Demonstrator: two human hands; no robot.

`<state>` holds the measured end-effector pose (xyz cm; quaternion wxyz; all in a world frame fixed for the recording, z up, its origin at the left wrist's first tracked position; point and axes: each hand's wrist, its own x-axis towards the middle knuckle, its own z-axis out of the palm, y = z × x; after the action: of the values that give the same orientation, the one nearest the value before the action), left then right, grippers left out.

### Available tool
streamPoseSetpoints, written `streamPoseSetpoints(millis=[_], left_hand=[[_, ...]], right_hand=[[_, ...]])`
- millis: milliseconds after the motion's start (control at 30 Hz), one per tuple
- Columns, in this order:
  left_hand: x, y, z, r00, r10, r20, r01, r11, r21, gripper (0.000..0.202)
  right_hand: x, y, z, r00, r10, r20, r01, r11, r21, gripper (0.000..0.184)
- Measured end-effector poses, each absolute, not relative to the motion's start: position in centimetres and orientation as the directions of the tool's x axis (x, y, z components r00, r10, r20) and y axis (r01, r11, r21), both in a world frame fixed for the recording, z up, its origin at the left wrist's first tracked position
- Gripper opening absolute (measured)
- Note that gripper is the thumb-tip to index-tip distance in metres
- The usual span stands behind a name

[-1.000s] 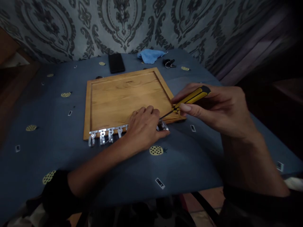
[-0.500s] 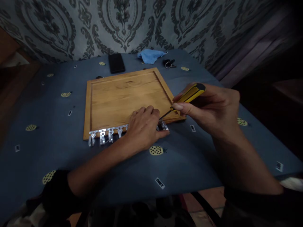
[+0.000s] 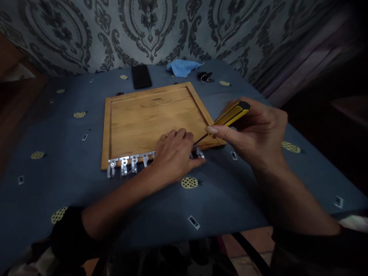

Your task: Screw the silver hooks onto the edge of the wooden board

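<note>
A wooden board [image 3: 143,119] with a raised frame lies on the table. Along its near edge runs a metal hook rail [image 3: 124,160] with several silvery hooks. My left hand [image 3: 175,155] lies across the rail and the board's edge, fingers curled over them and thumb out to the right; it covers the rail's middle. In my right hand [image 3: 253,130] is a yellow and black screwdriver [image 3: 230,116], tilted, its handle between thumb and fingers. The shaft slants down left to the rail near its right end, beside my left fingers. The tip's exact contact is too small to tell.
A blue patterned tablecloth [image 3: 51,130] covers the table. Toward the back lie a black phone [image 3: 141,76], a blue cloth [image 3: 184,68] and keys on a ring [image 3: 205,77]. A small dark object [image 3: 120,94] sits behind the board. A patterned curtain [image 3: 149,27] hangs behind.
My right hand has shifted slightly left and turned around the screwdriver handle, with the thumb further down it. My left hand and the board have stayed in place.
</note>
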<state>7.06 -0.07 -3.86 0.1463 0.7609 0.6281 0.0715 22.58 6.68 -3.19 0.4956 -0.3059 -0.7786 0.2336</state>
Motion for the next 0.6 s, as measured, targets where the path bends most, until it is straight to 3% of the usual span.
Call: streamPoseSetpoints(millis=[600], left_hand=[[7.09,-0.05,-4.06,0.185,0.980,-0.067,0.937,-0.156,0.314,0.040]], right_hand=[[22.97,6.56,-2.76,-0.425,0.800,0.424,0.123,0.515,-0.848,0.023]])
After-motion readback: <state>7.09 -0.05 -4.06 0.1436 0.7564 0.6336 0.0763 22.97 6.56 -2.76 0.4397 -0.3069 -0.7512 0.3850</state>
